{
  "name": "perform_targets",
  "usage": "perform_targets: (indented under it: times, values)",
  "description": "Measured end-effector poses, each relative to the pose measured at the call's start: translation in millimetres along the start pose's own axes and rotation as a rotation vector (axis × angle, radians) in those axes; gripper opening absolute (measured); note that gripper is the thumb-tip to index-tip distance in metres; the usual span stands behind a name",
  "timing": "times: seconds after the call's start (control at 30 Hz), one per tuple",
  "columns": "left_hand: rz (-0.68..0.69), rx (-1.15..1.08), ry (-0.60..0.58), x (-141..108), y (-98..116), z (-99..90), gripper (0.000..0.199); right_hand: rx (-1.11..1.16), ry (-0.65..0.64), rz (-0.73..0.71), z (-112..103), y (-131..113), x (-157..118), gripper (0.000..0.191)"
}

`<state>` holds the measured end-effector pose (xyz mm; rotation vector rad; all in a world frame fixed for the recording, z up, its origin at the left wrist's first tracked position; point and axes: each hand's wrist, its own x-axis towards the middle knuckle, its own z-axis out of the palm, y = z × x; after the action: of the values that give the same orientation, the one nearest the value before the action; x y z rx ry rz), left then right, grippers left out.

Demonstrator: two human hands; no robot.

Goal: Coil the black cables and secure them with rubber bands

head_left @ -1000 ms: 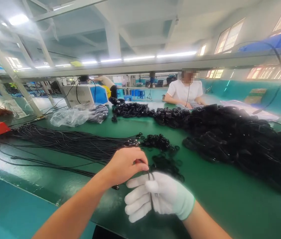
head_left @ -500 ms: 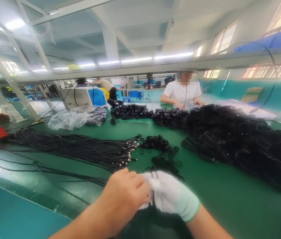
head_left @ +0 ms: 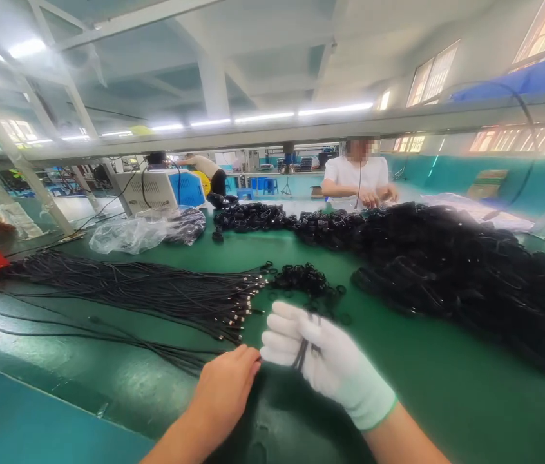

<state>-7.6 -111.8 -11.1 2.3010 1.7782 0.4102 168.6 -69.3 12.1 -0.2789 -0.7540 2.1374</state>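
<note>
"What's hidden?"
"The middle of the black cord (head_left: 301, 354), pinched beneath the gloved thumb of the right hand (head_left: 325, 357); its length slants down leftward."
"Left hand (head_left: 228, 383)?"
"Curled; can't tell if gripping."

On the bench (head_left: 427, 367), cables (head_left: 132, 283) to the left; just right of their ends, rings (head_left: 301, 278); farther right, a pile of loops (head_left: 466, 277); behind the cables, a bag (head_left: 130, 230); in front, left hand (head_left: 227, 386) beside right hand (head_left: 335, 361), strands (head_left: 301, 356) in the latter.
</note>
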Motion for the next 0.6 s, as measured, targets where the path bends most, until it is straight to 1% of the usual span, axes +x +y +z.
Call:
perform_targets:
  times: [0.07, 0.13, 0.17, 0.23, 0.3, 0.37, 0.43, 0.5, 0.57, 0.6]
  values:
    - [0.077, 0.146, -0.012, -10, 12, -3.5, 0.024, -0.037, 0.066, -0.026, -3, 1, 1, 0.041]
    - [0.217, 0.196, 0.024, -10, 22, -14.9, 0.020, -0.084, 0.091, 0.003, -6, 7, 0, 0.040]
    - [0.288, 0.194, 0.056, -6, 24, -22.9, 0.018, -0.109, 0.063, 0.047, -7, 11, -1, 0.037]
    - [0.382, 0.122, 0.082, 6, 22, -40.9, 0.013, -0.131, -0.066, 0.173, -10, 18, -4, 0.034]
    - [0.390, -0.049, 0.033, 20, 17, -56.4, 0.010, -0.111, -0.198, 0.288, -11, 23, -7, 0.035]
    - [0.334, -0.257, -0.040, 32, 10, -63.5, 0.007, -0.070, -0.249, 0.347, -11, 27, -9, 0.039]
    - [0.283, -0.442, -0.099, 40, 5, -59.9, 0.008, -0.034, -0.259, 0.386, -10, 30, -10, 0.043]
    - [0.256, -0.560, -0.129, 42, -1, -48.0, 0.009, 0.012, -0.261, 0.410, -8, 30, -10, 0.043]
    - [0.224, -0.557, -0.106, 40, -8, -32.6, 0.019, 0.056, -0.239, 0.378, -5, 28, -8, 0.039]
    - [0.201, -0.494, -0.077, 37, -12, -25.2, 0.024, 0.070, -0.216, 0.332, -3, 26, -8, 0.037]
